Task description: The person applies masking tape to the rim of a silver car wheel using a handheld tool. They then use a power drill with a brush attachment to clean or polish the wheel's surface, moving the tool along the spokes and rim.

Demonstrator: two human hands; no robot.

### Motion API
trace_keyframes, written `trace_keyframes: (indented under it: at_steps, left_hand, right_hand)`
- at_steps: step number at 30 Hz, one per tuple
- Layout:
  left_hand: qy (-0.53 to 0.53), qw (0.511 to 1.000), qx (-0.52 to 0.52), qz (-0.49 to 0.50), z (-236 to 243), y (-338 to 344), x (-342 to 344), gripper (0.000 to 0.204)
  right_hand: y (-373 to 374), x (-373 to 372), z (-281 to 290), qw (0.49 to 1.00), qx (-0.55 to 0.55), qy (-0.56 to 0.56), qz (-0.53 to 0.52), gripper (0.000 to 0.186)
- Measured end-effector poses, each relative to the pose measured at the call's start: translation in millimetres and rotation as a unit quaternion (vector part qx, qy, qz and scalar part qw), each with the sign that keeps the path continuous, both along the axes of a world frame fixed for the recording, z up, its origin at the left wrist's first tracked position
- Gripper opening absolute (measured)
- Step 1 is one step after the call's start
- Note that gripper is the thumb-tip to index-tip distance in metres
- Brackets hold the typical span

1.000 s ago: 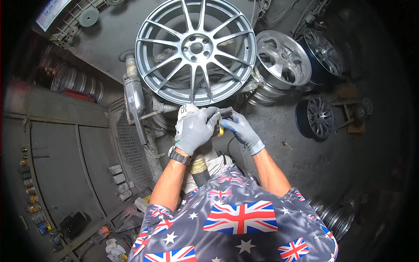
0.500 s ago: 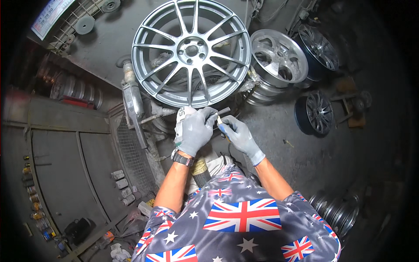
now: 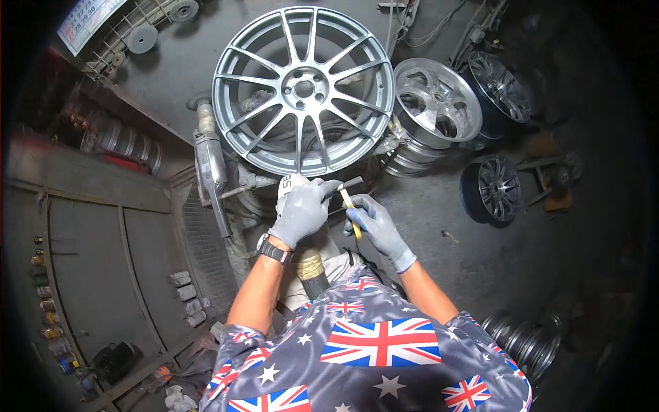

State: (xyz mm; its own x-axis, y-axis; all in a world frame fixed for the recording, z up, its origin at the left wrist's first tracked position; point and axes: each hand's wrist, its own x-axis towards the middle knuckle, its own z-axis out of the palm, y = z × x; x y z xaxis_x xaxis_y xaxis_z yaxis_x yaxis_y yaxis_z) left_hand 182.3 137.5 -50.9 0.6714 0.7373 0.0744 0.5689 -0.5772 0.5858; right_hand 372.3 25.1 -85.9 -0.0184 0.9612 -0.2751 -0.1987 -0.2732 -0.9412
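Observation:
A large silver alloy wheel (image 3: 300, 130) with thin paired spokes faces me just beyond my hands. My left hand (image 3: 302, 211), in a grey glove, is closed, its fingertips at a short dark grey rod (image 3: 352, 182). Under that hand lies a white body with dark lettering (image 3: 288, 184), mostly hidden. My right hand (image 3: 377, 225), also gloved, is closed on a narrow pale yellow strip (image 3: 351, 209). The strip's white upper end meets my left fingertips, below the rod. Nearer me, a beige cylinder with a dark end (image 3: 310, 266) sits below my left hand.
A metal tool or stand part (image 3: 209, 168) rises left of the wheel. At the right stand a silver wheel (image 3: 439, 103) on stacked rims and darker wheels (image 3: 499, 189). Several rims (image 3: 525, 343) lie lower right. Small cans (image 3: 184, 285) line the left side.
My right hand has moved slightly down, and more of the yellow strip shows between my hands. The large wheel sits a little lower in view.

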Motion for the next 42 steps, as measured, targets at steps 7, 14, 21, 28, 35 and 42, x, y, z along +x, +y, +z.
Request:
trace_keyframes:
  at_steps: [7,14,21,28,35,42]
  left_hand:
    - [-0.005,0.999,0.045,-0.026,-9.9,1.7,-7.1,0.05]
    - [-0.035,0.999,0.034,0.003,-16.7,-0.2,-1.1,0.035]
    - [0.009,0.998,0.06,-0.019,-11.4,1.3,-4.0,0.019]
    - [-0.086,0.995,0.026,-0.05,-10.7,7.3,-11.6,0.026]
    - [-0.057,0.995,-0.048,-0.061,-14.9,15.9,-16.7,0.037]
    - [-0.056,0.997,-0.04,-0.042,-10.1,11.9,-4.6,0.036]
  right_hand:
    - [6.1,-2.8,29.8,0.999,-0.012,0.038,0.01,0.032]
    - [4.1,-12.2,74.6,0.994,-0.093,0.053,0.008,0.06]
    - [128.6,7.6,73.2,0.99,0.072,0.047,0.108,0.06]
    - [118.5,61.9,-28.7,0.969,-0.054,0.172,0.17,0.06]
    - [44.5,30.5,-18.2,0.993,0.001,-0.089,0.074,0.035]
    - [20.9,4.3,-40.0,0.988,0.027,-0.132,-0.076,0.021]
